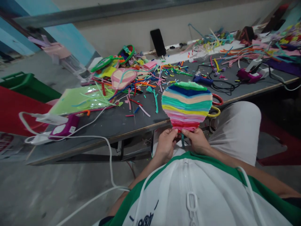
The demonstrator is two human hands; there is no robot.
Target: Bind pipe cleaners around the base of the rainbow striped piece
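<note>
A rounded panel of striped pipe cleaners (187,102) stands tilted up before me, its bands running from green and blue at the top to pink and red at the narrow bottom. My left hand (166,142) pinches the red lower edge on one side. The other side of that edge is between the thumb and fingers of my right hand (196,139). A teal pipe cleaner (182,141) hangs down between the two hands. Behind the panel's right side, scissors with one red and one yellow handle loop (213,112) stick out, partly hidden.
Cut pipe cleaner pieces (164,73) litter the grey table (98,125). A phone (158,42) leans on the wall. A purple power adapter (64,126) with white cables sits at the left. A blue glue gun (202,79) lies behind the panel; a green bin (30,88) stands far left.
</note>
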